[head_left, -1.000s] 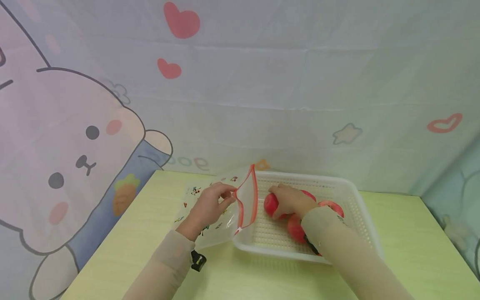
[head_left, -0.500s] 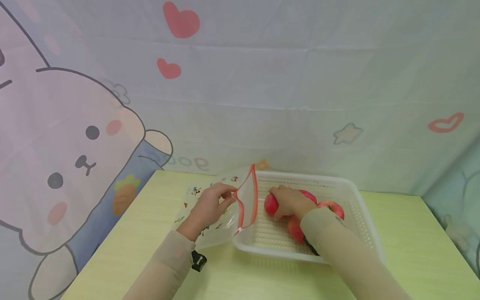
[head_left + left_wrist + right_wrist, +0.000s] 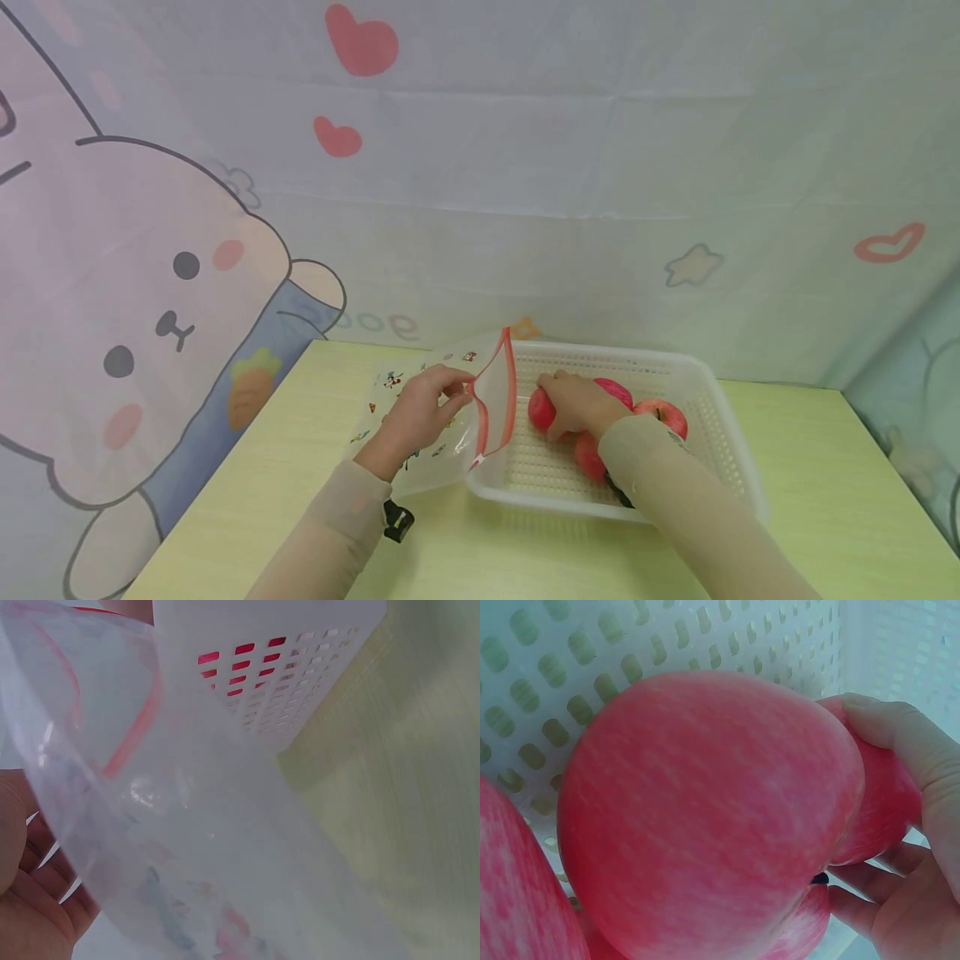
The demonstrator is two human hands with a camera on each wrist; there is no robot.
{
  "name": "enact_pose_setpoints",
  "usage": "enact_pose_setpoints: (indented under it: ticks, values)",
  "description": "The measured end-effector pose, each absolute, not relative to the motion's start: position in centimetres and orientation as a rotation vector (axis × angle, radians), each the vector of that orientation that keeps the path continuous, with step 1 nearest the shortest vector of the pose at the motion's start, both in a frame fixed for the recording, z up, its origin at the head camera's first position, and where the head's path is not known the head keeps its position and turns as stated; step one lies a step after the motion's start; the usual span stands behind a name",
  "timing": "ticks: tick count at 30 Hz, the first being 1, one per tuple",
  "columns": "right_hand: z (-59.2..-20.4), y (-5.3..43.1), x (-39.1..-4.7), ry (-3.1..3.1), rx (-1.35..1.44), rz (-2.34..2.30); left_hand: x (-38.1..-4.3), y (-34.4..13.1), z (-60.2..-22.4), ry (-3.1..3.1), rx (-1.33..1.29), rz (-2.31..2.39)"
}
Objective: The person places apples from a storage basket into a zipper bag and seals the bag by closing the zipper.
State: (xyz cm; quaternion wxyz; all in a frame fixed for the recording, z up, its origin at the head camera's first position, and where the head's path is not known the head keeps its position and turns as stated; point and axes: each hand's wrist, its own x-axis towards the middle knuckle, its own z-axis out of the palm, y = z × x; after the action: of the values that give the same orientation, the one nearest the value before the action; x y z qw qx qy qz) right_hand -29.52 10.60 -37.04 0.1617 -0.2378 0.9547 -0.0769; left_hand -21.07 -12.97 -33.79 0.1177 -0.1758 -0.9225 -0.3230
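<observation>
My left hand [image 3: 426, 408] pinches the red-edged mouth of a clear zip bag [image 3: 431, 467] printed with small cartoon figures. The bag's mouth gapes toward a white plastic basket [image 3: 551, 502], and its rim meets the basket's left side. Inside the basket my right hand [image 3: 577, 402] grips a red apple [image 3: 541, 410]. In the right wrist view, thumb and fingers curl round that apple [image 3: 885, 802], while a nearer apple [image 3: 712, 817] fills the middle. Other apples, among them one with its stem showing [image 3: 666, 418], lie under and beside the right wrist.
The basket stands on a pale yellow-green table [image 3: 810, 467] against a cartoon-printed cloth [image 3: 600, 167]. A black clip-like piece [image 3: 397, 521] shows beside the left cuff. In the left wrist view, the basket's perforated wall [image 3: 262, 667] rises next to the bag.
Both hands stay nearly where they were, the left on the bag's edge and the right on the apple. The right forearm has shifted very slightly to the left.
</observation>
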Motion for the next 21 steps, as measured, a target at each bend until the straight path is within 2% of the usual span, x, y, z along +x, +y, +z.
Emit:
enact_pose_setpoints:
  ticks: [21]
  values:
    - [-36.79, 10.57, -29.38, 2.747, -0.69, -0.254, -20.89, -13.04, -33.9, -2.671, -0.535, -0.937]
